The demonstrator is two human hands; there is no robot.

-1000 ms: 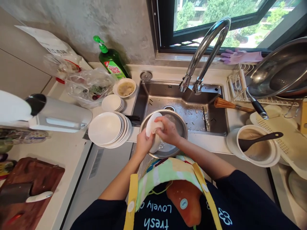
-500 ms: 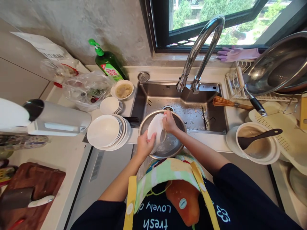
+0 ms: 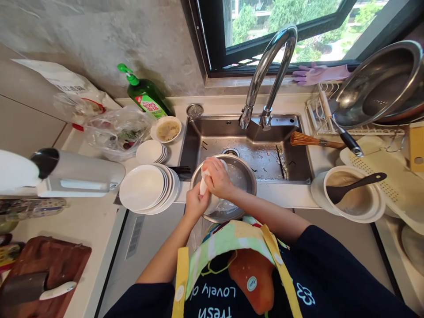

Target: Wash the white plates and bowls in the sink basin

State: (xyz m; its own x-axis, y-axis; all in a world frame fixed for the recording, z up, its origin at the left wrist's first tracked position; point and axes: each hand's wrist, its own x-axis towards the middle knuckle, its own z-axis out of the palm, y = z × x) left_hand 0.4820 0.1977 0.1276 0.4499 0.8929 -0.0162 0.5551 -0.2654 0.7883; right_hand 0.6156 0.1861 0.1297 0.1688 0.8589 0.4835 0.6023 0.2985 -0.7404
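Note:
Over a round metal basin [image 3: 250,176] at the sink's front edge, both hands hold a white bowl [image 3: 212,205] tipped on its side. My left hand [image 3: 196,201] grips its near left rim, with the thumb pointing up. Curled over the upper rim is my right hand [image 3: 218,176], its fingers closed around the far side. The hands cover much of the bowl, and I cannot tell whether a cloth is under the right fingers. Water with some suds shows in the basin.
Left of the basin stand stacked white plates [image 3: 142,187], small bowls [image 3: 149,151] and a bowl of murky liquid [image 3: 168,130]. Behind is the sink [image 3: 212,132] with food scraps and a tall faucet [image 3: 281,48]. At right are a brush [image 3: 304,139] and a white pot [image 3: 357,214].
My right hand has moved left and nearer my left hand, closing over the rim. The bowl has turned, so less of its white face shows. The view has shifted slightly.

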